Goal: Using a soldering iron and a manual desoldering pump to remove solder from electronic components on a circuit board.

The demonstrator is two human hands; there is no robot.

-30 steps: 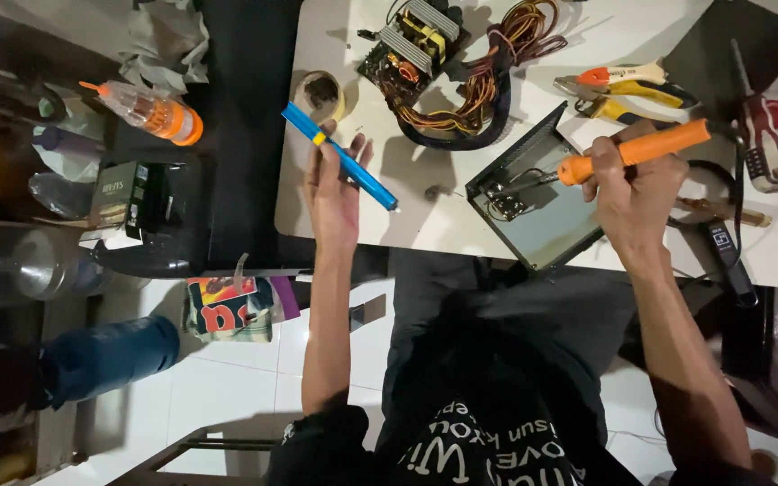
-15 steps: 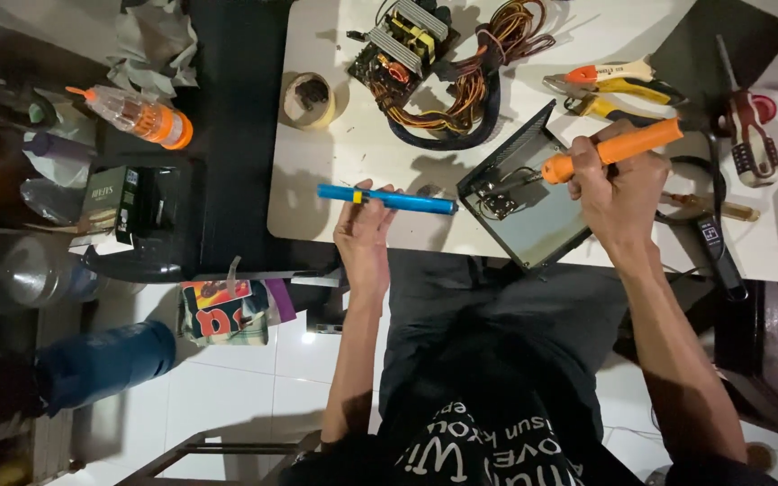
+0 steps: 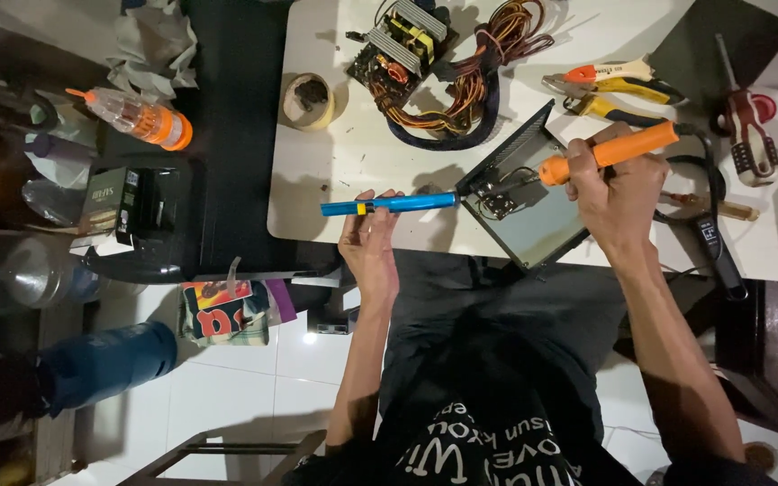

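Our left hand (image 3: 369, 247) is wrapped around the blue pump (image 3: 389, 205), a light, stiff tube best taken mid-barrel, level over the table's (image 3: 317, 180) near edge with its tip at the grey case (image 3: 533, 211), where our right hand (image 3: 619, 193) clenches the orange iron (image 3: 607, 153), tip down on a small board (image 3: 506, 193) we judge fragile. Toward the far edge lie a tape roll (image 3: 308, 99), a wired circuit board (image 3: 407, 31) and pliers (image 3: 619, 85); off the table's left edge sit an orange-capped bottle (image 3: 137, 117), a dark box (image 3: 105, 200) with a pale label and a red-and-blue packet (image 3: 222, 310).
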